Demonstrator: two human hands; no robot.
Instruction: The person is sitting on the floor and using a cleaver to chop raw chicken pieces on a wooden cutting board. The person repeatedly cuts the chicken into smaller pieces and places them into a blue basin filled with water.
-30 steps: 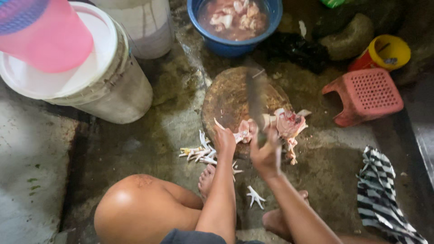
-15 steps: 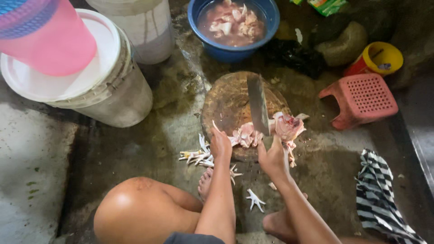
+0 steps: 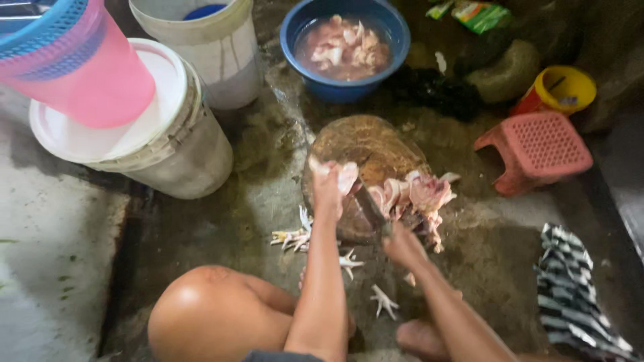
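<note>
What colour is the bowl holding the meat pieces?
Blue: the bowl shows clearly in the head view.

Round wooden chopping block (image 3: 362, 144): brown, darker damp patches
Raw chicken pieces (image 3: 412, 198): pale pink and whitish
Round plastic basin (image 3: 295, 27): blue, murky pink water
Low plastic stool (image 3: 537, 151): salmon pink, perforated grid top
Folded cloth (image 3: 573, 295): black and white stripes
Lidded plastic bucket (image 3: 181, 154): off-white
Tapered plastic container (image 3: 87, 80): pink, blue rim
Chicken feet (image 3: 292, 236): pale yellowish white
</note>
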